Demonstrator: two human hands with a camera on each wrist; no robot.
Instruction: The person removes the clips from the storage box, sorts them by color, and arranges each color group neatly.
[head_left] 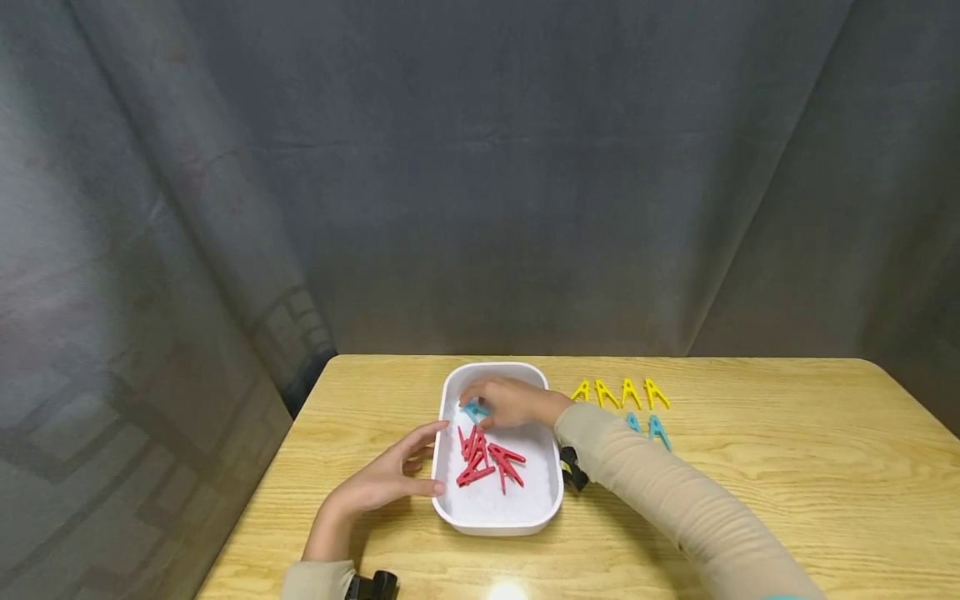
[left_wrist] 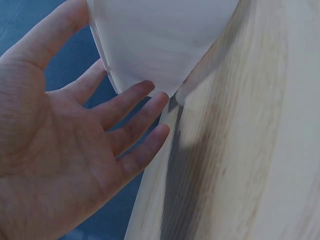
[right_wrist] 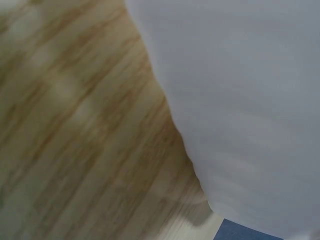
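R hand (head_left: 510, 402) pinched blue peg (head_left: 475, 410) inside white tray (head_left: 491, 523), frame ctr | L hand (head_left: 390, 477) flat, steadied tray's left wall | 4 yellow pegs (head_left: 621, 393) + 2 blue pegs (head_left: 647, 427) laid out right of tray | red pegs (head_left: 487, 460) left in tray, so you looked abt halfway

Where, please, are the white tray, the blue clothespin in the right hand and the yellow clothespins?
white tray (head_left: 497, 527): head view, near rim.
blue clothespin (head_left: 474, 410): head view, visible body.
yellow clothespins (head_left: 630, 392): head view, third peg.

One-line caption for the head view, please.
Right hand pinches a blue clothespin in a white tray of red clothespins; left hand steadies the tray.
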